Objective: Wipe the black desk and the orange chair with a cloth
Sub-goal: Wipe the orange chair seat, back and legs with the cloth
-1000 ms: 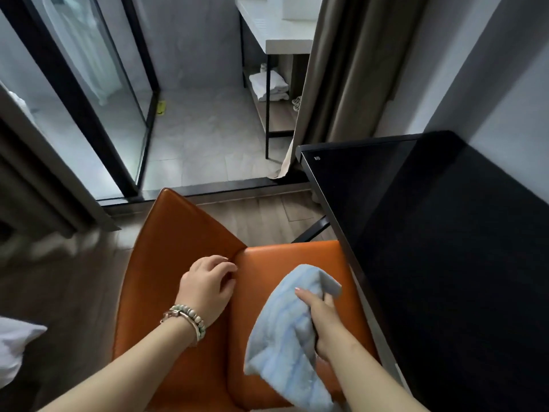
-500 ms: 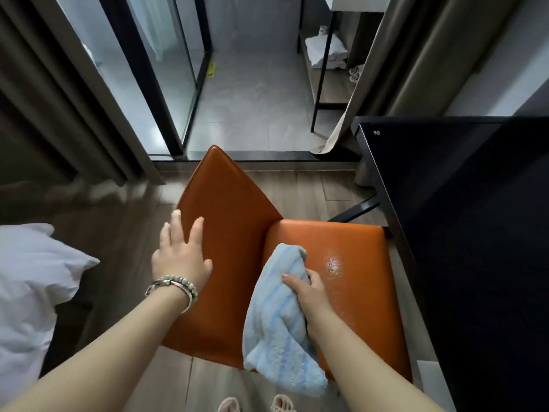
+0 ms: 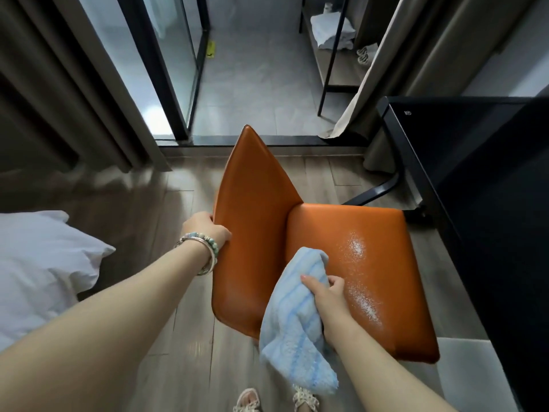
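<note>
Your left hand (image 3: 206, 228) grips the outer edge of the backrest of the orange chair (image 3: 315, 263), fingers curled behind the panel and thumb on its face; this hold likely steadies the chair against the push of wiping. Your right hand (image 3: 328, 297) clutches the cloth (image 3: 292, 316), a pale blue striped towel, bunched at the knuckles. The cloth's upper fold rests on the seat just beyond the hand, beside the seam where seat meets backrest; its loose tail hangs past the seat's near edge, toward your feet.

To the right of the right hand, a speckled wet patch (image 3: 358, 272) glistens on the seat, apart from the cloth. It reads as spray or moisture not yet wiped, so the step in hand is judged to be the chair seat, with the patch a natural next target. A sweep to the right would carry the cloth across it; the trailing tail may drag and should be gathered for even pressure.

Farther right, well apart from both hands, stands the black worktop (image 3: 475, 179); nothing touches it. Whether it has been wiped cannot be told. Left of the left hand lies a white pillow (image 3: 41, 272).
</note>
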Tool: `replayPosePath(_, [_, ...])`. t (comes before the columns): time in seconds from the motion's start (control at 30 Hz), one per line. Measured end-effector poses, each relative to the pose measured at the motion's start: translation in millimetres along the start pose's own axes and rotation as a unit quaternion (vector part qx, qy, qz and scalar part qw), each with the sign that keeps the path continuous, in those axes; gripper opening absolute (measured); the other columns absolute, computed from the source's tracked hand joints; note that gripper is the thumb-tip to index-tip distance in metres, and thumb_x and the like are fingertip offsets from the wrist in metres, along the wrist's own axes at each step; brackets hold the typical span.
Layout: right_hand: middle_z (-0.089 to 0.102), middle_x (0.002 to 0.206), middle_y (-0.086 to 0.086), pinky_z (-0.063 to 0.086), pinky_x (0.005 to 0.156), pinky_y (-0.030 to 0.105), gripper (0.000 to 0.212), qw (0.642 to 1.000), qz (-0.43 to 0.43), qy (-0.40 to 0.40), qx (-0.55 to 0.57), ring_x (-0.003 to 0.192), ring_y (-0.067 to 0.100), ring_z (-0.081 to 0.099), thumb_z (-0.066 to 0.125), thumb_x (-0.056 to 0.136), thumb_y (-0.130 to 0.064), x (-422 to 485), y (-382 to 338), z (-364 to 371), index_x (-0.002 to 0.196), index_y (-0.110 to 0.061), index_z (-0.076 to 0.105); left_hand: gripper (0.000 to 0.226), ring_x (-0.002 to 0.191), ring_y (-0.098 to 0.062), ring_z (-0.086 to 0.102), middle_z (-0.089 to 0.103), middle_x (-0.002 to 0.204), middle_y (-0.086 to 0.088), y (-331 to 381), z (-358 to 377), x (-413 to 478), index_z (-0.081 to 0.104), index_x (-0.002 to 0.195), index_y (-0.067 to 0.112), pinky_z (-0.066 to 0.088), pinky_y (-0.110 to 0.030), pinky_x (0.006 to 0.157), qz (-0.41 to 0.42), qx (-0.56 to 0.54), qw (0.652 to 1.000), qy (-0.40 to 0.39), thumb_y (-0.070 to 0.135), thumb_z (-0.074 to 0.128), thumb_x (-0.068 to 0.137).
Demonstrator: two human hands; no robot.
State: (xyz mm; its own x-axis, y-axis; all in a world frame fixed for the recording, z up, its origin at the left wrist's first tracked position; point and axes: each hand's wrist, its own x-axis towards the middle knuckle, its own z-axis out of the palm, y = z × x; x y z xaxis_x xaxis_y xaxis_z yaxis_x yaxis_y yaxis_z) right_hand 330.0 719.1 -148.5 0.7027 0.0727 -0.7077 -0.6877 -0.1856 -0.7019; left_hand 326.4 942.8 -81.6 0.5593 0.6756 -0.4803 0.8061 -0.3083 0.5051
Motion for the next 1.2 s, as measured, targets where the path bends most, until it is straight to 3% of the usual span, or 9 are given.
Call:
replayPosePath(0.4, [0.059, 0.106, 0.014, 0.051, 0.081, 0.041, 0.036, 0.999, 0.031, -0.008, -0.022, 0.098, 0.03, 0.061, 0.069, 0.083, -0.027, -10, 16, 12, 0.105, -0.015, 0.044, 0.014, 0.074, -0.025, 0.055, 0.066, 0.091, -0.01, -40, -37, 17, 0.064, 0.091, 0.01, 0.041, -0.03, 0.065, 0.006, 0.031, 0.998, 0.046, 0.015, 0.067, 0.078])
replayPosePath(0.53, [0.06, 0.104, 0.013, 0.052, 0.075, 0.037, 0.038, 0.999, 0.049, -0.012, -0.015, 0.091, 0.027, 0.062, 0.07, 0.083, -0.026, -14, 20, 15, 0.109, -0.011, 0.046, 0.035, 0.078, -0.028, 0.056, 0.059, 0.095, -0.007, -49, -40, 17, 0.047, 0.117, 0.019, 0.044, -0.034, 0.069, 0.015, 0.061, 0.995, 0.078, 0.012, 0.055, 0.084])
replayPosePath(0.63, [0.06, 0.103, 0.012, 0.053, 0.074, 0.038, 0.039, 0.998, 0.058, -0.017, -0.011, 0.089, 0.026, 0.062, 0.069, 0.083, -0.027, -10, 17, 15, 0.11, -0.011, 0.045, 0.058, 0.103, -0.036, 0.055, 0.052, 0.122, -0.013, -46, -28, 11, 0.025, 0.137, 0.017, 0.047, -0.045, 0.084, 0.04, 0.115, 0.989, 0.088, 0.006, 0.049, 0.085])
replayPosePath(0.7, [0.06, 0.102, 0.012, 0.053, 0.072, 0.037, 0.037, 0.998, 0.059, -0.024, -0.01, 0.087, 0.026, 0.062, 0.068, 0.084, -0.026, -4, 13, 13, 0.109, -0.012, 0.045, 0.075, 0.129, -0.035, 0.037, 0.028, 0.147, -0.012, -42, -20, 7, 0.012, 0.145, 0.015, 0.038, -0.049, 0.1, 0.065, 0.207, 0.969, 0.12, 0.012, 0.057, 0.085])
replayPosePath(0.77, [0.06, 0.101, 0.012, 0.053, 0.072, 0.037, 0.037, 0.998, 0.058, -0.023, -0.01, 0.086, 0.026, 0.062, 0.068, 0.085, -0.026, 7, 8, 8, 0.109, -0.012, 0.044, 0.088, 0.143, -0.032, 0.01, 0.004, 0.156, -0.01, -40, -13, 7, 0.001, 0.148, 0.02, 0.02, -0.054, 0.111, 0.115, 0.348, 0.919, 0.144, 0.027, 0.061, 0.084])
replayPosePath(0.87, [0.059, 0.102, 0.011, 0.054, 0.076, 0.041, 0.037, 0.998, 0.061, -0.018, -0.009, 0.089, 0.027, 0.062, 0.068, 0.085, -0.026, 30, 2, -2, 0.11, -0.013, 0.044, 0.084, 0.145, -0.029, -0.01, -0.007, 0.158, -0.004, -28, 10, 8, -0.003, 0.148, 0.026, -0.001, -0.061, 0.111, 0.187, 0.458, 0.863, 0.102, 0.04, 0.054, 0.088])
replayPosePath(0.93, [0.059, 0.102, 0.011, 0.054, 0.08, 0.044, 0.038, 0.998, 0.065, -0.022, -0.011, 0.091, 0.028, 0.062, 0.068, 0.085, -0.027, 49, -2, -10, 0.11, -0.014, 0.044, 0.078, 0.145, -0.026, -0.011, -0.006, 0.158, -0.002, -16, 34, 8, 0.001, 0.149, 0.028, -0.004, -0.059, 0.111, 0.215, 0.457, 0.861, 0.06, 0.038, 0.051, 0.09])
replayPosePath(1.07, [0.059, 0.101, 0.01, 0.052, 0.069, 0.037, 0.036, 0.998, 0.064, -0.014, -0.018, 0.089, 0.026, 0.062, 0.068, 0.084, -0.025, 88, -14, -36, 0.109, -0.014, 0.045, 0.07, 0.145, -0.02, 0.005, 0.007, 0.157, 0.001, 6, 95, 12, 0.01, 0.148, 0.027, 0.011, -0.046, 0.116, 0.233, 0.367, 0.9, -0.031, 0.034, 0.049, 0.09])
replayPosePath(1.2, [0.059, 0.098, 0.008, 0.045, 0.07, 0.032, 0.032, 0.994, -0.024, 0.068, -0.087, 0.09, 0.024, 0.059, 0.068, 0.084, -0.018, 139, -31, -70, 0.107, -0.014, 0.046, 0.068, 0.14, -0.016, 0.021, 0.017, 0.154, 0.002, 26, 155, 33, 0.013, 0.148, 0.022, 0.029, -0.034, 0.109, 0.251, 0.324, 0.907, -0.1, 0.029, 0.05, 0.091])
